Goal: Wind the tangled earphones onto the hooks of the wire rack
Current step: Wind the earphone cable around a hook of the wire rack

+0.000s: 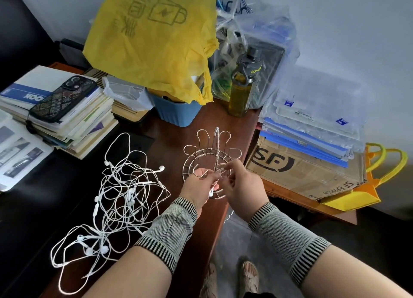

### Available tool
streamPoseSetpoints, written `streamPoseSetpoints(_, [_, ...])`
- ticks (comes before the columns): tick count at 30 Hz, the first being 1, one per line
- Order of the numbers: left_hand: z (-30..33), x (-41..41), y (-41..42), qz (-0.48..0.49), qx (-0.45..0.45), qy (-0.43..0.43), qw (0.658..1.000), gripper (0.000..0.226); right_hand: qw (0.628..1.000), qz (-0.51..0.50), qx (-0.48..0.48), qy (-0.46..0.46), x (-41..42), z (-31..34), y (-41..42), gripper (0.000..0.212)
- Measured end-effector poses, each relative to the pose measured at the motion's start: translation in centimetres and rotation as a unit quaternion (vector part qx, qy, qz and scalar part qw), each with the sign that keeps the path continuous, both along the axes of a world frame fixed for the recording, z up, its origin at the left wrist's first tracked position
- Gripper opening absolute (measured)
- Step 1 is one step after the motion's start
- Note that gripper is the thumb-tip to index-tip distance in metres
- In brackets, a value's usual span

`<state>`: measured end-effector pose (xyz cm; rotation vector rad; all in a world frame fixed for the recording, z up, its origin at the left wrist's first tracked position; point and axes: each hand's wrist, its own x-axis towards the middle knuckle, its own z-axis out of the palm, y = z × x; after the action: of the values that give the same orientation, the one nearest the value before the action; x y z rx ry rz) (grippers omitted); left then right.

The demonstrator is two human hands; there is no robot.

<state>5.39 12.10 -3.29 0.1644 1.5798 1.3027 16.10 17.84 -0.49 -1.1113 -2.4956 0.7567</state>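
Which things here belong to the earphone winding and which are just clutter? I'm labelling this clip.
In the job: tangled white earphones; round silver wire rack with hooks; left hand and right hand, both working at the rack.

Lying about: yellow plastic bag; patterned phone; olive drink bottle; brown cardboard box.

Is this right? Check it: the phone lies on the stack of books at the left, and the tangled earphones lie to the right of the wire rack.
Not quite. The head view shows the tangled earphones lying to the left of the wire rack, not the right. The phone does lie on the stack of books at the left.
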Motion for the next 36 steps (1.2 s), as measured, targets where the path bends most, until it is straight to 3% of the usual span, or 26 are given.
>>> streamPoseSetpoints(6, [-0.3,0.0,-0.2,0.000,0.013,0.014,1.000,0.009,0.997,-0.044,-0.055,-0.008,2.0,-1.8,0.3,0.005])
streamPoseSetpoints(13, [-0.9,-0.3,-0.3,-0.012,0.008,0.039,0.999,0.013,0.974,-0.168,-0.148,-0.014,2.3,-2.6,3.2,0.014])
streamPoseSetpoints(17, [-1.5,-0.2,-0.9,-0.004,-0.012,0.124,0.992,0.023,0.966,-0.165,-0.197,0.000,2.0,-2.9,3.4,0.003])
streamPoseSetpoints(21, [-2.2,1.0,-1.6,0.015,-0.045,0.191,0.980,0.024,0.945,-0.170,-0.277,0.034,2.3,-3.8,3.6,0.025])
streamPoseSetpoints(25, [-2.8,2.6,-1.4,0.003,-0.049,0.183,0.982,0.011,0.895,-0.184,-0.395,0.098,2.4,-4.0,3.4,0.037])
streamPoseSetpoints(28, [-2.7,3.5,-1.0,-0.011,-0.059,0.158,0.986,0.004,0.876,-0.182,-0.431,0.116,2.6,-3.5,3.1,0.043])
streamPoseSetpoints(32, [-1.7,5.1,-0.3,-0.114,-0.051,0.042,0.991,0.028,0.838,-0.184,-0.490,0.155,2.9,-3.1,2.9,0.042])
streamPoseSetpoints(34, [-0.9,5.6,0.0,-0.137,-0.040,0.008,0.990,0.021,0.838,-0.177,-0.490,0.162,3.2,-3.0,3.2,0.039])
streamPoseSetpoints(36, [-0.4,5.4,-0.4,-0.143,-0.026,0.027,0.989,0.013,0.854,-0.153,-0.473,0.152,3.5,-2.8,3.5,0.035])
